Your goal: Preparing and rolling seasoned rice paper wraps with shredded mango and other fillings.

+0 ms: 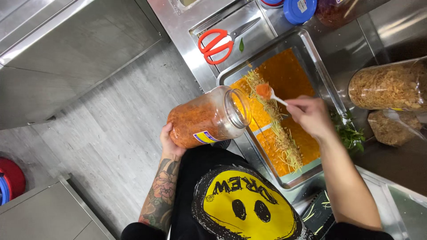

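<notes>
— What have the hands got?

— The left hand (pixel 171 141) is wrapped round the base of a clear jar (pixel 208 117) of orange-red paste, tipped on its side with its open mouth toward the tray (pixel 311 52); the right hand (pixel 311 116) is pinched on a small white spoon (pixel 269 92), its bowl heaped with the same paste, just beside the jar mouth and above the tray.

— And the tray?

— Steel, on the steel worktop (pixel 187 26); it holds flat orange sheets (pixel 284 73) with a line of pale shreds (pixel 278 129) running down them.

— What lies around it?

— Red-handled scissors (pixel 218 44) in a recess beyond the tray; a blue lid (pixel 299 10) at the top; a tub of fried flakes (pixel 387 86) to the right, a bag (pixel 391 126) of more below it, and green herbs (pixel 349 133) by the right wrist.
</notes>
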